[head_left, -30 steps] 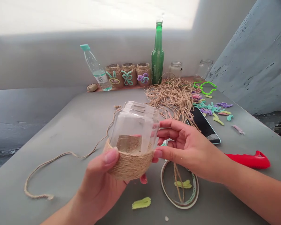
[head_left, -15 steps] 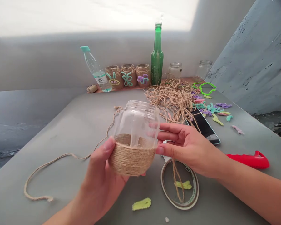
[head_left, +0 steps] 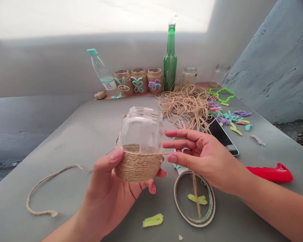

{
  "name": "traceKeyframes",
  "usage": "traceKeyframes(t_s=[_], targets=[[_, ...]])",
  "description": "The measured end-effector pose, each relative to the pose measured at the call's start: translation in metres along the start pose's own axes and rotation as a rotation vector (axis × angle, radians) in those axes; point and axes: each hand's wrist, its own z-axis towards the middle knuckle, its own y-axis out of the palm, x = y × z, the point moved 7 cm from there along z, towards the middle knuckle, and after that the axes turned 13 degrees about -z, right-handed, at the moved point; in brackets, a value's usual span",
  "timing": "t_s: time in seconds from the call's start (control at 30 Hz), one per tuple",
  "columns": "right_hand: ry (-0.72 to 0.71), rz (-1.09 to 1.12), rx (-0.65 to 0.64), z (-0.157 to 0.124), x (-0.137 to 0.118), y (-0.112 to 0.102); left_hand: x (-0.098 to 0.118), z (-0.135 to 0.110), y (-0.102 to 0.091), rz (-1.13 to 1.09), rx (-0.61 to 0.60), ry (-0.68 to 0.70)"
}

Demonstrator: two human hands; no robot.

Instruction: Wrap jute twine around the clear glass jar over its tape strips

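Observation:
My left hand [head_left: 108, 183] grips a clear glass jar [head_left: 142, 132] from the left and below, thumb on its side. Jute twine [head_left: 138, 167] is wound in tight rows around the jar's lower half; the upper glass is bare. To the right of the jar, my right hand [head_left: 199, 154] pinches the twine between thumb and a finger, and a short taut length runs from the jar to it. Its other fingers are stretched toward the glass. More twine hangs below this hand over a roll of tape [head_left: 176, 198] lying flat on the table.
A heap of loose twine [head_left: 187, 104] lies behind, partly over a phone [head_left: 223, 137]. Pipe-cleaner pieces [head_left: 227, 116] are scattered at right, near a red-handled tool [head_left: 270, 173]. Along the back stand a green bottle [head_left: 170, 64], a water bottle [head_left: 107, 80] and twine-wrapped jars [head_left: 138, 82].
The jar has shifted slightly left and stands more upright. My right hand is now a little away from the glass, with the twine drawn straight between them.

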Motion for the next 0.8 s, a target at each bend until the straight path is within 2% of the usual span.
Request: traceKeyframes(t_s=[0.17,0.37,0.43,0.5,0.57,0.63,0.7,0.8], targets=[[-0.062,0.006,-0.069,0.001,-0.005,0.003,0.0,-0.001,0.003,-0.043,-0.005,-0.021],[-0.077,0.032,-0.062,0.003,-0.003,0.002,-0.006,-0.003,0.004,-0.071,-0.049,-0.095],[-0.06,0.113,-0.122,0.003,-0.002,0.006,-0.008,-0.004,0.006,-0.079,-0.079,-0.123],[-0.038,0.2,-0.233,0.002,-0.002,0.014,-0.01,-0.005,0.009,-0.076,-0.098,-0.153],[-0.031,0.242,-0.305,0.0,-0.005,0.02,-0.011,-0.004,0.009,-0.042,-0.08,-0.144],[-0.025,0.232,-0.273,0.0,-0.005,0.018,-0.008,-0.002,0.002,0.045,0.009,-0.059],[-0.005,0.197,-0.182,0.001,-0.003,0.013,-0.003,-0.001,-0.007,0.162,0.096,0.06],[0.027,0.112,-0.071,0.0,0.002,0.006,-0.001,0.0,-0.015,0.281,0.131,0.146]])
